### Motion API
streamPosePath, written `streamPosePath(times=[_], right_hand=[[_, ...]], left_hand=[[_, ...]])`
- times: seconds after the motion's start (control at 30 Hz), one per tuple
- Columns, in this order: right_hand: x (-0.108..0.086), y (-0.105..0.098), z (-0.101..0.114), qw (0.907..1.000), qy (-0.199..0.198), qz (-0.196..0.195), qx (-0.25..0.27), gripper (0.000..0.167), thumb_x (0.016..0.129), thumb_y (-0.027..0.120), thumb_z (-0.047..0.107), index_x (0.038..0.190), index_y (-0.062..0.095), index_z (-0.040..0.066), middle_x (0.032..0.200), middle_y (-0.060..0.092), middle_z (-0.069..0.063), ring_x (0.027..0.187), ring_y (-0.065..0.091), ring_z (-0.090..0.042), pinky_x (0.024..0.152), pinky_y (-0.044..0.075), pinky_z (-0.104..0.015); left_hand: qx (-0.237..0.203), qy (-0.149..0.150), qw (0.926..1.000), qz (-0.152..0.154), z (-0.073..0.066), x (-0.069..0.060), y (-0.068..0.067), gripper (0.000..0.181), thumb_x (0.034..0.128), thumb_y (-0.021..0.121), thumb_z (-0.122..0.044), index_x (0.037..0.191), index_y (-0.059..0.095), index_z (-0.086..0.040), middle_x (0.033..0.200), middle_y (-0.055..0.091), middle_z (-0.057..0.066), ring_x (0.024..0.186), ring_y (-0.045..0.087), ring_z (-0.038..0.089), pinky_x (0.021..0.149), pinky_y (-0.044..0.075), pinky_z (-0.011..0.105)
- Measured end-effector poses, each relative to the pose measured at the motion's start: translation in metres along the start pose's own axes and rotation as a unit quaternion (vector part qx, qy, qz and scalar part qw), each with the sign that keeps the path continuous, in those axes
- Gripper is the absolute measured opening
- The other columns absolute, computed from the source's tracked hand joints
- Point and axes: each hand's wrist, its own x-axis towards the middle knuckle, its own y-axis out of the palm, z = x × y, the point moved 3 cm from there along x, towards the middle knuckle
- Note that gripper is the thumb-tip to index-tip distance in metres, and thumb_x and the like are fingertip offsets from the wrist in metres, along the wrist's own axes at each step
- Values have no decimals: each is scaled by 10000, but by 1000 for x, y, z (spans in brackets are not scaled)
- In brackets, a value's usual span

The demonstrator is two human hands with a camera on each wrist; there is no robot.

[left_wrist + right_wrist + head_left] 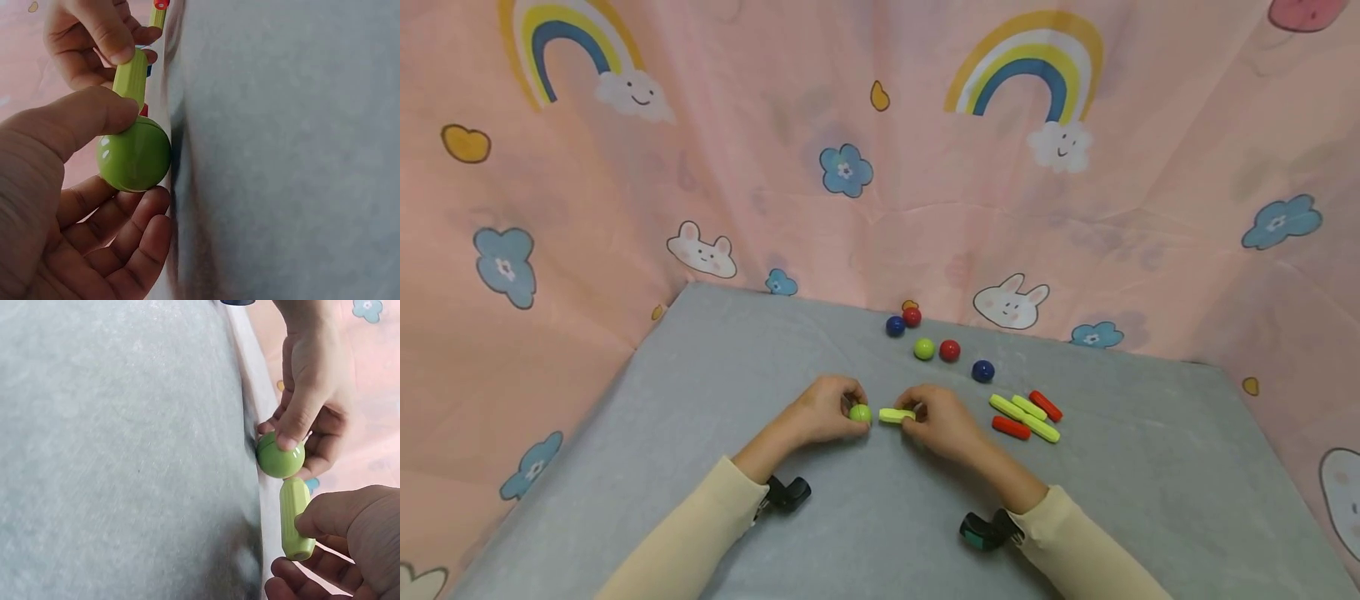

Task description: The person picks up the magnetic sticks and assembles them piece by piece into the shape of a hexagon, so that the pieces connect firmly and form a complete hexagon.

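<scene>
My left hand (828, 407) pinches a glossy green ball (135, 154) between thumb and fingers, low over the grey cloth. Facing it, my right hand (942, 422) holds a short yellow-green ribbed stick (295, 517) by its outer part, thumb against its side. The stick's free end points toward the ball. A narrow gap separates the two in the head view; whether they touch cannot be told from the wrist views. The right hand's fingertips are partly hidden behind the stick in the right wrist view.
Beyond the hands lie a loose green ball (924, 349), red balls (950, 351) and blue balls (982, 371). To the right are yellow-green sticks (1041, 428) and red sticks (1011, 427). The grey cloth (1120, 500) meets a pink printed curtain (760, 100) at the back.
</scene>
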Motion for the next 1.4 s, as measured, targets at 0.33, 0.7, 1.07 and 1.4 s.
streamPosePath(times=[0.33, 0.7, 1.07, 1.4], right_hand=[[4, 5, 3, 9998, -142, 1, 137, 148, 794, 695, 51, 928, 723, 107, 922, 691, -13, 766, 572, -100, 697, 485, -239], [8, 5, 0, 9995, -124, -217, 211, 140, 795, 695, 32, 931, 717, 55, 918, 676, -71, 775, 612, -128, 704, 521, -254], [7, 3, -1, 9988, -262, -211, 363, 123, 803, 708, 39, 926, 712, 48, 913, 668, -85, 777, 633, -136, 679, 514, -210], [6, -10, -7, 9985, -226, -126, 474, 150, 838, 672, 47, 985, 690, 23, 968, 685, -100, 818, 650, -178, 728, 549, -285]], left_hand=[[23, -96, 9999, -108, -3, 0, 2, 179, 718, 795, -161, 837, 674, -105, 768, 625, -10, 657, 538, 86, 587, 459, 216], [75, -122, 9997, -217, -4, 0, 6, 183, 712, 792, -182, 812, 659, -105, 738, 615, -8, 641, 522, 83, 569, 435, 217], [295, 78, 9995, 12, -10, 9, 16, 199, 756, 779, -193, 920, 696, -117, 852, 652, -25, 765, 548, 78, 687, 444, 227], [347, 195, 9992, -73, -11, 12, 17, 143, 772, 765, -178, 888, 702, -122, 799, 642, -35, 727, 542, 71, 645, 435, 214]])
